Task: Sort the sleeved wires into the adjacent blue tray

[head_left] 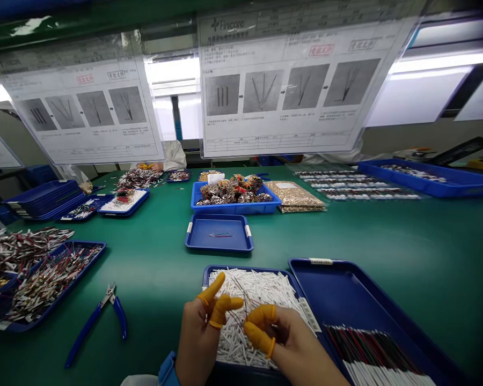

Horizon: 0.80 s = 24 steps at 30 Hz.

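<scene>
Tubing pieces [261,295] in near tray [245,268], wire bundles [370,348] in right tray [346,284], pliers [104,303] to the left, small tray [201,230] ahead

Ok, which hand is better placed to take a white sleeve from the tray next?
Probably the left hand: its fingers sit fairly open above the white sleeves, while the right hand appears pinched on the thin wires.

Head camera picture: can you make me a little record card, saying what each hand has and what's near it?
Left hand: yellow rubber finger cots, beside thin dark wires
Right hand: yellow rubber finger cots, seems to pinch those wires
Below hands: blue plastic tray of white tubes
Right side: larger blue plastic tray with red-and-black wires
Left side: blue-handled steel pliers
</scene>
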Motion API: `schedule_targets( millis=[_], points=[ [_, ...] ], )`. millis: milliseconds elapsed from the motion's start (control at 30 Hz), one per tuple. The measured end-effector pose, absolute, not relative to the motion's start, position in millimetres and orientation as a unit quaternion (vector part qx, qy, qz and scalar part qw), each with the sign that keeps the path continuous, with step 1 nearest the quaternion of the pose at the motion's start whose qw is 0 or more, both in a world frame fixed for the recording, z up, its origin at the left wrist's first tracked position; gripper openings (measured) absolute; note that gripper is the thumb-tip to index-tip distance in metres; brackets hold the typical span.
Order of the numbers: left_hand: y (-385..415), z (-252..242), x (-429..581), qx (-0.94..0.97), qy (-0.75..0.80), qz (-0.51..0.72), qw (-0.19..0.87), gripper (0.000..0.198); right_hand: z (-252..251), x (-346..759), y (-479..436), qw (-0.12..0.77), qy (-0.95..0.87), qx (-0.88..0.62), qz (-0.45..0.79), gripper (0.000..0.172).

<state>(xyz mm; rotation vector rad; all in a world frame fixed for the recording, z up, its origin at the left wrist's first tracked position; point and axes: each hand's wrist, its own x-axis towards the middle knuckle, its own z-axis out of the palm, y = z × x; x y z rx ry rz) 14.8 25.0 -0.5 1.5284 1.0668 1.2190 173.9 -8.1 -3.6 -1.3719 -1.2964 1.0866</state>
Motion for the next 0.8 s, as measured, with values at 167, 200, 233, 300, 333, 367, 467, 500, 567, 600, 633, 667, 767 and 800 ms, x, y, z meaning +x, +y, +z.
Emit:
schedule_targets(
  millis=[167,200,233,300,333,367,467,500,567,600,633,667,767,800],
  points=[
    [29,5,13,0.592,0.448,0.51,0.435,0.061,6,176,-6,0.486,-0.475,-0.521,0.517,0.024],
    [28,6,14,0.616,0.435,0.484,0.444,0.058,9,175,-7,0.504,-0.455,-0.516,0.522,0.024],
    [27,6,15,0.645,0.417,0.454,0.452,0.055,12,174,-7,0.525,-0.432,-0.513,0.524,0.024],
    [23,3,19,0.696,0.375,0.402,0.462,0.048,16,172,-8,0.555,-0.393,-0.507,0.53,0.026],
    [21,0,20,0.712,0.362,0.391,0.458,0.046,18,171,-9,0.558,-0.385,-0.503,0.536,0.026],
    [19,-3,21,0.722,0.355,0.391,0.447,0.045,19,171,-9,0.557,-0.383,-0.502,0.539,0.026],
    [15,-11,21,0.757,0.359,0.402,0.37,0.034,18,175,-8,0.563,-0.392,-0.516,0.513,0.029],
    [15,-12,20,0.774,0.357,0.401,0.337,0.028,17,179,-7,0.567,-0.398,-0.526,0.494,0.032],
    [15,-9,20,0.814,0.337,0.381,0.282,0.016,13,187,-4,0.564,-0.424,-0.551,0.446,0.038],
    [15,-6,21,0.833,0.325,0.363,0.262,0.013,12,192,-2,0.553,-0.447,-0.562,0.423,0.038],
    [15,-3,22,0.85,0.317,0.344,0.243,0.012,11,196,-1,0.537,-0.477,-0.566,0.404,0.035],
    [15,0,23,0.863,0.314,0.325,0.226,0.013,11,200,0,0.519,-0.509,-0.563,0.392,0.031],
    [14,5,27,0.889,0.313,0.283,0.178,0.013,16,209,2,0.483,-0.597,-0.531,0.359,0.02],
    [14,6,28,0.893,0.312,0.276,0.166,0.013,18,211,3,0.479,-0.616,-0.526,0.337,0.019]
  ],
)
